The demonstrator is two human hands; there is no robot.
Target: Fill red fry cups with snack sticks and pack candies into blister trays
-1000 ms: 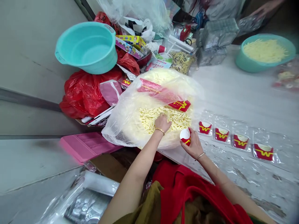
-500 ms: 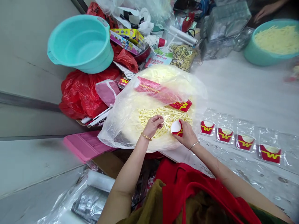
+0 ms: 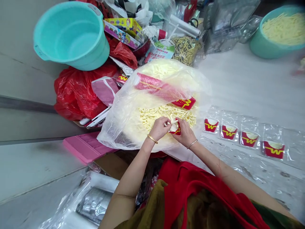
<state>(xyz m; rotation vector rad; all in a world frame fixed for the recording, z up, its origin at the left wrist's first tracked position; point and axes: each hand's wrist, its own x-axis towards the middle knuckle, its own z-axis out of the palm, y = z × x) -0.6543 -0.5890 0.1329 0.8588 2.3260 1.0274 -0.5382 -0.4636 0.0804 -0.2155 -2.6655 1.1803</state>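
My right hand is closed round a small red fry box with a white inside and a yellow mark. At its mouth, my left hand pinches several pale fry-shaped sticks. Both hands are over a large clear plastic bag, which is open and full of the same pale sticks. A stack of flat red fry boxes lies in the bag, partly under its film. Whether any sticks are inside the held box is hidden by my fingers.
To the right, several clear pouches with red fry boxes lie in a row on the white table. A turquoise basin of pale sticks stands at the back right. Another turquoise basin rests on red bags at left.
My hands have come together; the left has brought its pale sticks to the fry box's mouth. The whole view has shifted slightly, and another person's hand at the top right is out of view.
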